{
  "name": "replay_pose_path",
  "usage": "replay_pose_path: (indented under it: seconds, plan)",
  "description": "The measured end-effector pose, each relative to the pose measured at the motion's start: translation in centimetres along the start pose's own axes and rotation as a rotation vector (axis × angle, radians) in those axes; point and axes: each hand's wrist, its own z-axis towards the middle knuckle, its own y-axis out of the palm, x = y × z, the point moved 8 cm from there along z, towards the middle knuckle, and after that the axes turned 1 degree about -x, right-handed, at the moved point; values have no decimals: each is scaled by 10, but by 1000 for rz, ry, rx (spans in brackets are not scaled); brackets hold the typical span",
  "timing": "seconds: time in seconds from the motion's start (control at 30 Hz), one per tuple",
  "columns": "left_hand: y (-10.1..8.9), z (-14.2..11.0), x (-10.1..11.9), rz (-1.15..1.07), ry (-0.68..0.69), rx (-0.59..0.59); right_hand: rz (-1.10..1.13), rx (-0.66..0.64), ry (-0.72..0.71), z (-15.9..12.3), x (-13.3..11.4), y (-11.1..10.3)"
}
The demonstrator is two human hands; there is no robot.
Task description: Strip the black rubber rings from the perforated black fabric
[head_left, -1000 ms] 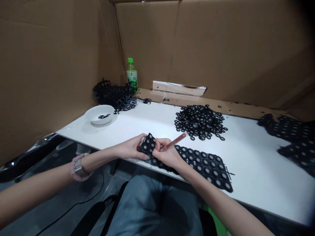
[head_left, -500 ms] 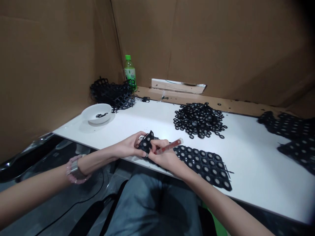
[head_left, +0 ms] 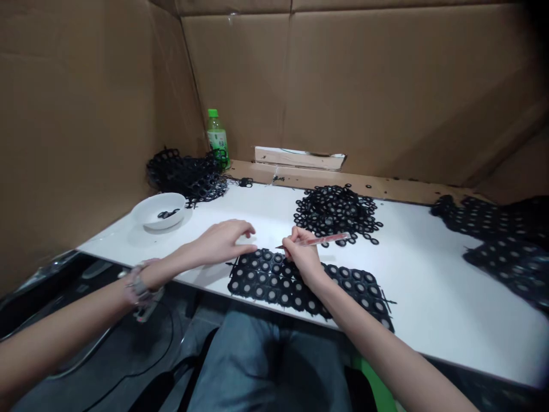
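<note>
A black rubber sheet (head_left: pixel 274 281) with rows of round, grey-centred pieces lies flat along the table's near edge. My right hand (head_left: pixel 303 252) rests over its upper middle, fingers pinched round a slim craft knife (head_left: pixel 330 239) with a see-through reddish handle. The knife's dark pointed tip aims left, just above the sheet's far edge. Close by on the left, my left hand (head_left: pixel 225 242) hovers at the sheet's upper left corner, thumb and fingers apart with nothing between them. My right hand and forearm hide part of the sheet.
Behind the sheet is a heap of small black rings (head_left: pixel 334 207). A white bowl (head_left: pixel 148 213) holds a few dark pieces at the left. Black mesh scraps (head_left: pixel 184 174) and a green bottle (head_left: pixel 218 140) stand behind it. More black sheets (head_left: pixel 510 257) lie at the right.
My left hand has let go of the sheet's lifted left corner, which now lies flat. The craft knife has moved up and right, away from that corner. The view has shifted slightly.
</note>
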Motion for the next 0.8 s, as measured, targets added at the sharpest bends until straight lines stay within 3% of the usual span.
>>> replay_pose_path:
  seconds: [0.17, 0.37, 0.57, 0.8]
  plan:
    - [33, 30, 19, -39, 111, -158, -179, -13, 3, 0, 2, 0]
    - [50, 35, 17, -274, 161, -342, -251, -21, -38, 1, 3, 0]
    - [50, 36, 5, -399, 115, -253, -332, -62, -72, 0, 0, 4]
    - [49, 35, 6, -449, 102, -245, -338, -94, -81, -1, 1, 6]
